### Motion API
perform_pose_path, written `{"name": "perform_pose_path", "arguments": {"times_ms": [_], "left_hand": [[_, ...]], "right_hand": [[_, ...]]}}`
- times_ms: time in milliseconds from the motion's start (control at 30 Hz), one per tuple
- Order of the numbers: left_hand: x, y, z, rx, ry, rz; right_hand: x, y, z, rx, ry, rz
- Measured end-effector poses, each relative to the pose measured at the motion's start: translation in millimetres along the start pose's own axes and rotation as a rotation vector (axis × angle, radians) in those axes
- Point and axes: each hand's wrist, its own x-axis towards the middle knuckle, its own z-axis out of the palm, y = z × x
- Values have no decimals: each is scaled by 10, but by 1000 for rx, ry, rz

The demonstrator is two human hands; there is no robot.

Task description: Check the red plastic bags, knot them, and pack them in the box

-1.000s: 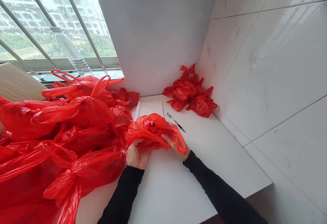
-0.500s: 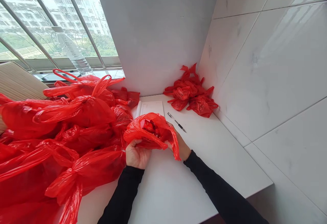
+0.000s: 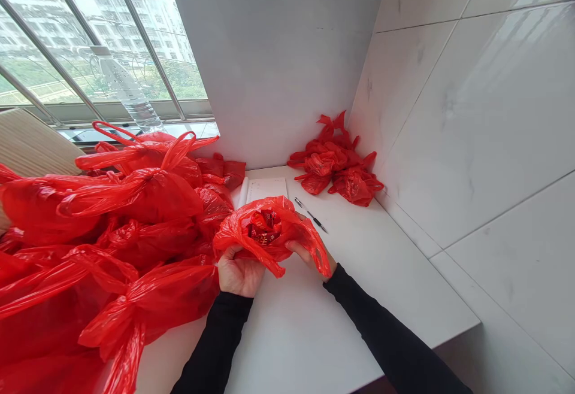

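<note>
Left hand point(image 3: 239, 273) and right hand point(image 3: 304, 254) grip a crinkled red plastic bag point(image 3: 258, 250) at seven and four o'clock above the white counter point(image 3: 381, 262), apparently holding it open, the next move needing gentle tension.

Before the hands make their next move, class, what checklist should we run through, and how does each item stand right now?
1. Left hand on the open red bag: ok, it holds the near left side.
2. Right hand on the bag: ok, it holds the right side, partly covered by plastic.
3. Bag mouth open: ok, wrapped pieces show inside.
4. Number of pieces: cannot tell, they overlap and the bag hides some.
5. Whole notebook visible: not ok, the bag blocks its near part.
6. Pen on the white table: ok, it lies beyond the right hand.
</note>
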Motion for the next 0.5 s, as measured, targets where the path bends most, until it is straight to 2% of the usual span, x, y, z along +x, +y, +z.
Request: {"name": "perform_pose_path", "arguments": {"times_ms": [133,267,500], "left_hand": [[-8,6,-1,-11,6,-6],[-10,6,-5,-9,2,-24],[-16,-10,-10,10,-27,-28]], "right_hand": [[-7,3,0,68,-7,1],[-10,-96,30,95,9,30],[-9,-196,47,38,85,74]]}}
